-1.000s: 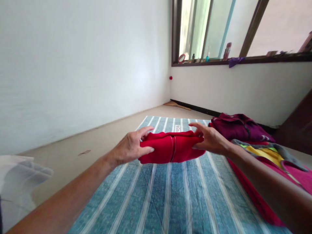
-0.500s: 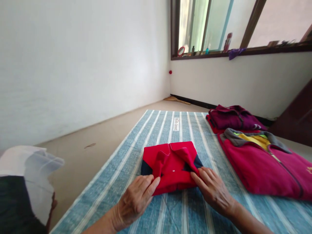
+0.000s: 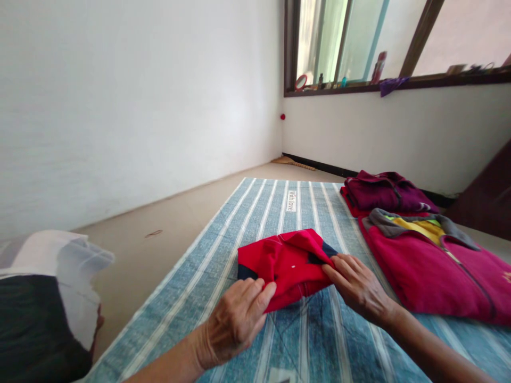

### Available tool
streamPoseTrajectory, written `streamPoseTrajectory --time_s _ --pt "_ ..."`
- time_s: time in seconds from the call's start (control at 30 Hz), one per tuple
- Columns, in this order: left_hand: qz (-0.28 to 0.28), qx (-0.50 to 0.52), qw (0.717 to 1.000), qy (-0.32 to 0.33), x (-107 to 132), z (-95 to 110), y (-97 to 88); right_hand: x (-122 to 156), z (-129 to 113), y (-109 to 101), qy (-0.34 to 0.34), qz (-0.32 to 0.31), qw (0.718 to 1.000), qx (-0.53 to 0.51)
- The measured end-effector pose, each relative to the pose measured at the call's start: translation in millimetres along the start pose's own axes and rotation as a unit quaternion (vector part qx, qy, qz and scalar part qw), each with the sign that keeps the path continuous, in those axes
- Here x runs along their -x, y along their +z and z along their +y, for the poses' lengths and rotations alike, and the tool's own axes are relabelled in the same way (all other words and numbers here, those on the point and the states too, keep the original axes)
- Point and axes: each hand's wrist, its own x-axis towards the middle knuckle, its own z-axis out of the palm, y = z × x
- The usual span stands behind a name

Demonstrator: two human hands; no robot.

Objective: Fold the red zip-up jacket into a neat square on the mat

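- Head view: red garment (image 3: 285,263), folded, lying on a blue striped mat (image 3: 255,213).
- Left hand (image 3: 235,322): fingers curled, gripping the garment's edge at 7 o'clock.
- Right hand (image 3: 359,287): fingers together, pinching the fold at 4 o'clock.
- Magenta fleece jacket (image 3: 431,271): at the garment's 3 o'clock, on the mat's edge.
- Maroon folded garment (image 3: 383,192): at 2 o'clock.
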Motion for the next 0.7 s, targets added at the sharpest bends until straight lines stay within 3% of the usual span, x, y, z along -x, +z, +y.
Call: streamPoseTrajectory --time_s 0.13,0.2,0.27,0.33,0.43,0.57,0.63,0.67,0.7 --pt "0.011 0.014 1.0 0.021 -1 43 -1.8 32 1 1 0.006 0.011 1.0 -0.007" --pt "-0.003 0.01 1.0 0.017 -1 59 3.4 43 -1 1 0.022 0.018 1.0 -0.003" --pt "0.02 -0.007 1.0 0.015 1 69 14.1 48 -4 0 0.044 0.017 0.999 -0.001" --pt "0.079 -0.024 0.996 0.021 6 74 28.3 52 -6 0 0.06 0.018 0.998 -0.006" --pt "0.11 -0.028 0.993 0.029 16 75 44.4 59 -14 -1 0.083 0.031 0.996 -0.028" --pt "0.096 0.049 0.994 0.032 21 68 33.8 75 -34 -7 0.158 0.046 0.981 -0.101" --pt "0.076 0.112 0.99 0.03 14 58 16.6 79 -46 -14 0.255 0.061 0.948 -0.182" --pt "0.065 0.139 0.988 0.023 9 50 7.5 79 -52 -18 0.326 0.072 0.911 -0.24" --pt "0.055 0.161 0.985 0.01 3 41 -0.4 77 -58 -22 0.407 0.08 0.856 -0.308"
